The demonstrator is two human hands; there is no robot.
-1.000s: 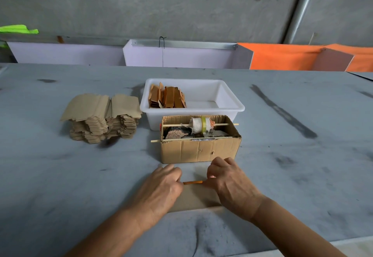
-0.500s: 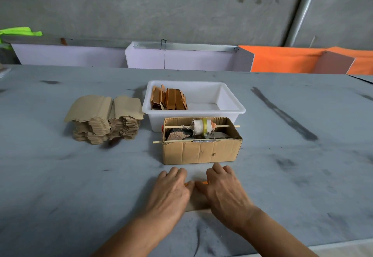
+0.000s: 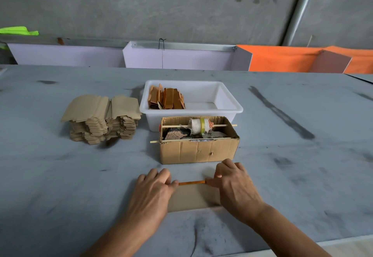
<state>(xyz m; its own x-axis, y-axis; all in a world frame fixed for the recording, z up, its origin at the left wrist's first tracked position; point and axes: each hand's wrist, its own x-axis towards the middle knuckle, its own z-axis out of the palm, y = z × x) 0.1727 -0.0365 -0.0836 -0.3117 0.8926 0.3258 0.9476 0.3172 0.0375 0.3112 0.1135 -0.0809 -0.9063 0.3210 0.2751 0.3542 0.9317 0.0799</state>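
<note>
A flat brown cardboard piece lies on the grey table in front of me, with a thin orange strip along its far edge. My left hand rests palm down on the piece's left part, its fingertips at the strip's left end. My right hand presses on the right part, with its thumb and bent fingers at the strip's right end. Both hands cover the sides of the piece.
Just beyond my hands stands an open cardboard box with a tape roll on a stick. Behind it is a white tub holding several folded orange-brown pieces. A stack of flat cardboard blanks sits to the left.
My hands were close together at the middle of the orange edge. They have slid apart along it, leaving more of the strip and the cardboard showing between them.
</note>
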